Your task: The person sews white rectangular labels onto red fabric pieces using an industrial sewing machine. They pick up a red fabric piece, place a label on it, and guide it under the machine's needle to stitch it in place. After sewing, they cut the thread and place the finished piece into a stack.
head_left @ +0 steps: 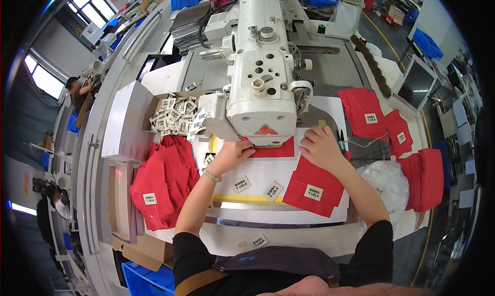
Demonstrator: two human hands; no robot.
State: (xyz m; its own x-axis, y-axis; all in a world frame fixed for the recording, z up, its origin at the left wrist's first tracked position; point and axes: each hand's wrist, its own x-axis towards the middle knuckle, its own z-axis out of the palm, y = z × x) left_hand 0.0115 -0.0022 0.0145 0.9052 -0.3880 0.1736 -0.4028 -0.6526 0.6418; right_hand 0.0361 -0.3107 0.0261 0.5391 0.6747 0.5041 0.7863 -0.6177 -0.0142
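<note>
Red fabric piece point(276, 151) is seen under, and partly blocked by, the sewing machine head point(265, 97); the left hand point(233, 156) is set at its left edge, the right hand point(320, 148) apart near its right; neither grip can be told. At left, a red fabric pile point(167, 180) and white labels point(174, 115) are noted.

The fabric pieces point(167, 180) were red, the labels point(313, 192) white with black lettering, the sewing machine point(263, 102) off-white, the person's sleeves point(372, 254) black, the bin point(147, 279) bright blue.
</note>
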